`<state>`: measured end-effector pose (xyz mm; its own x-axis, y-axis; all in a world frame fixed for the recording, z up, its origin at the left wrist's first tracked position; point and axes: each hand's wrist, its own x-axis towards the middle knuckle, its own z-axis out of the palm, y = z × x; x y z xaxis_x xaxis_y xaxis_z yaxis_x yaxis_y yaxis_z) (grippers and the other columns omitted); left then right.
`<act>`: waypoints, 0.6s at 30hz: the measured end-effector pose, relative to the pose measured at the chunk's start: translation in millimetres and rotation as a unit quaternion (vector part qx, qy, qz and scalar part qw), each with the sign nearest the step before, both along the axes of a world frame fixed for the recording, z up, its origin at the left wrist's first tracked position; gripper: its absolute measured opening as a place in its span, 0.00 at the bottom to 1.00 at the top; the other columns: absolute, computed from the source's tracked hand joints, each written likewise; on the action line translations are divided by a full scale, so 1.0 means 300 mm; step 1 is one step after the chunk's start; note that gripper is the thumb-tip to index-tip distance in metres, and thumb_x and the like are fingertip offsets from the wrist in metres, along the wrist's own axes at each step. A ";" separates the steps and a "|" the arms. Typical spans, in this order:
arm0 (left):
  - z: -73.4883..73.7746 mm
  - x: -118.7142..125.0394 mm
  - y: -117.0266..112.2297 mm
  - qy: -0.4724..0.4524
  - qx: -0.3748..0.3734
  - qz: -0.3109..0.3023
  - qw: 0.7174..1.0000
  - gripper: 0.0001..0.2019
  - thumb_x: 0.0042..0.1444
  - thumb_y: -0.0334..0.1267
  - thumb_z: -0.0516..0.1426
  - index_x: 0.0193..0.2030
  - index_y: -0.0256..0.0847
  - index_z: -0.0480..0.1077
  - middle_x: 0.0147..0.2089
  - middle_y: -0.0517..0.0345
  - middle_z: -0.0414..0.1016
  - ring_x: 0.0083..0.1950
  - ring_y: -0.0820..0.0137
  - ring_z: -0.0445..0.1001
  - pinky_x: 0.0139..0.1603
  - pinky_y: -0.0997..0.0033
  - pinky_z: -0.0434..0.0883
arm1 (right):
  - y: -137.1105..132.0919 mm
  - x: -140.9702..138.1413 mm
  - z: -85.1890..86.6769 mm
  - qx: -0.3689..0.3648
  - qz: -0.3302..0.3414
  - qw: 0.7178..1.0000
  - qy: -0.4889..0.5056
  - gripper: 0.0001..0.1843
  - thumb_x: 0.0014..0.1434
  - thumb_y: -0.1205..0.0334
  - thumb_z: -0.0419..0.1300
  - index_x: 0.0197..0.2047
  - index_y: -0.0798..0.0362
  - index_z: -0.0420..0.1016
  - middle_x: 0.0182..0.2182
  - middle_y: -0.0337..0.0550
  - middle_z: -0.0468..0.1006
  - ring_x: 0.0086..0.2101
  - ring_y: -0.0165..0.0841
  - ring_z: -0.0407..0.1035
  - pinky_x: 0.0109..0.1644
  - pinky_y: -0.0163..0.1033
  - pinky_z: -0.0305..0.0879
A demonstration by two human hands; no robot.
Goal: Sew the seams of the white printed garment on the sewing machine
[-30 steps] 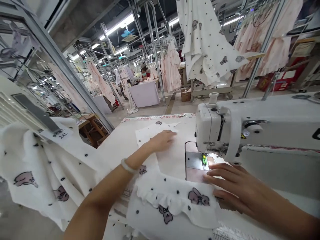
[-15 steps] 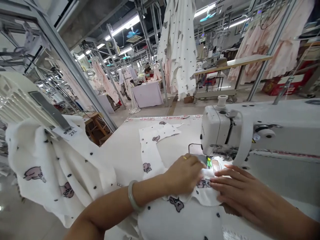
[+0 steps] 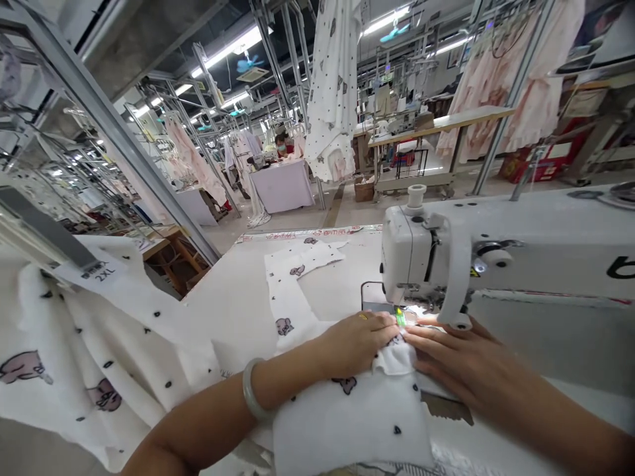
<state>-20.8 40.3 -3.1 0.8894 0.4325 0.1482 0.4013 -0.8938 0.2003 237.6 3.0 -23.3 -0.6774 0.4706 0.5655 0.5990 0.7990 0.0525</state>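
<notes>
White fabric printed with small animals and dark marks lies on the sewing machine bed, its gathered edge under the lit needle area. My left hand, with a ring and a pale bangle, is closed on the fabric just left of the presser foot; its fingertips are partly hidden. On the right, my right hand lies with outstretched fingers on the fabric edge, tips close to the left hand's. The white sewing machine stands over both hands. A bright green and yellow piece shows at the foot.
More printed fabric stretches across the table behind my left hand. At left, a clamp holds hanging printed fabric with a 2XL label. A metal post slants nearby. Beyond stand work tables and hanging pink garments.
The view has shifted, so the machine appears farther left. Both hands have come closer together at the foot, and the left fingers lie flatter. The gathered fabric has moved in toward the needle.
</notes>
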 end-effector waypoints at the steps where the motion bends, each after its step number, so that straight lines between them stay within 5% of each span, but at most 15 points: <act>1: 0.001 -0.001 0.001 -0.003 -0.008 0.001 1.000 0.21 0.69 0.27 0.50 0.66 0.28 0.67 0.67 0.35 0.71 0.72 0.57 0.67 0.74 0.57 0.66 | 0.001 0.002 -0.005 -0.002 -0.001 1.000 0.005 0.26 0.74 0.54 0.55 0.73 0.41 0.63 0.53 0.34 0.84 0.46 0.38 0.81 0.58 0.49 0.64; 10: 0.030 -0.001 -0.010 -0.006 0.022 0.009 1.000 0.17 0.71 0.30 0.51 0.63 0.31 0.69 0.64 0.40 0.75 0.70 0.56 0.70 0.72 0.56 0.68 | -0.015 -0.001 0.032 0.001 0.023 1.000 -0.001 0.16 0.76 0.56 0.52 0.60 0.46 0.76 0.51 0.38 0.85 0.48 0.36 0.79 0.65 0.47 0.58; 14: 0.067 -0.016 -0.041 0.019 0.039 -0.061 0.997 0.17 0.72 0.27 0.49 0.61 0.32 0.71 0.62 0.45 0.77 0.67 0.62 0.72 0.72 0.61 0.68 | -0.024 -0.002 0.047 0.014 0.042 0.999 -0.018 0.14 0.75 0.57 0.54 0.56 0.47 0.78 0.50 0.38 0.85 0.50 0.36 0.78 0.64 0.46 0.59; 18: 0.061 -0.025 -0.043 0.040 0.029 -0.069 0.996 0.19 0.71 0.24 0.48 0.63 0.32 0.70 0.65 0.47 0.76 0.71 0.64 0.69 0.73 0.66 0.67 | -0.014 0.000 0.045 0.043 0.035 0.998 -0.019 0.14 0.76 0.55 0.52 0.55 0.46 0.77 0.50 0.37 0.85 0.47 0.35 0.79 0.70 0.46 0.47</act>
<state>-28.2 27.4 15.2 0.9500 0.2976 0.0951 0.2859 -0.9508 0.1195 237.5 -1.1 -9.8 -0.7288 0.3730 0.5742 0.5386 0.8301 0.1445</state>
